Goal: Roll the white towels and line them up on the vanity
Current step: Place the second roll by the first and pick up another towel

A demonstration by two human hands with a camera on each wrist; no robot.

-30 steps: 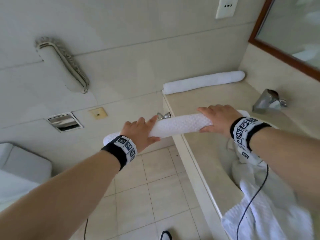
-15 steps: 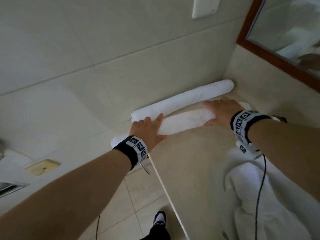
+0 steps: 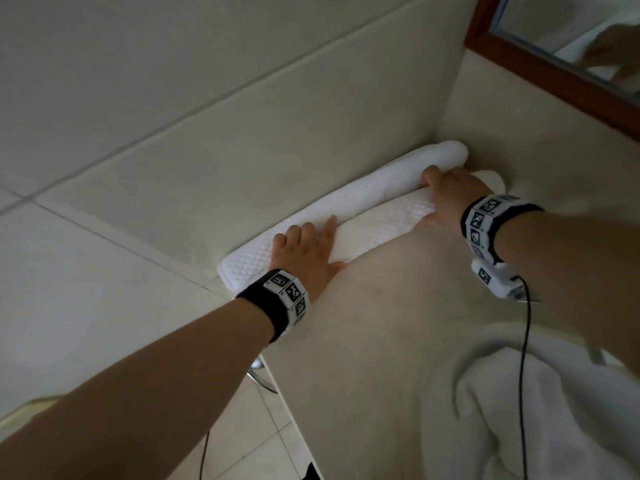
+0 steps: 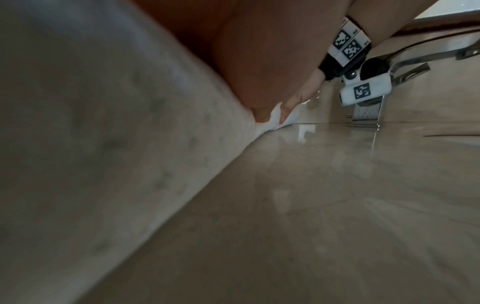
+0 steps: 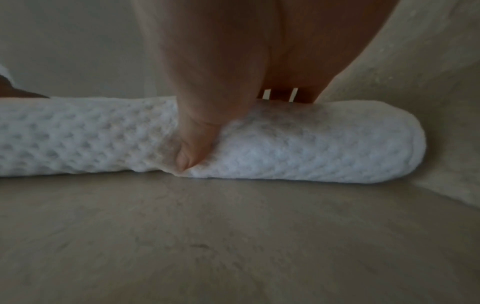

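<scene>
A smooth rolled white towel [image 3: 377, 183] lies along the back wall of the beige vanity [image 3: 398, 323]. Right in front of it, touching it, lies a rolled waffle-weave towel [image 3: 384, 225] on the vanity top. My left hand [image 3: 304, 247] grips its left part, fingers over the top and thumb on the near side. My right hand [image 3: 446, 195] grips its right part. In the right wrist view the thumb [image 5: 192, 148] presses into the near side of the waffle roll [image 5: 311, 144]. The left wrist view shows the same roll [image 4: 103, 144] blurred and close.
A loose heap of white towelling [image 3: 554, 410] lies at the lower right. A wood-framed mirror [image 3: 554, 71] hangs on the right wall, with a metal tap [image 4: 428, 59] below it. The vanity's front edge [image 3: 287, 393] drops to the tiled floor at left.
Both hands have carried the waffle roll from above the vanity's front edge to the back and laid it down against the first roll.
</scene>
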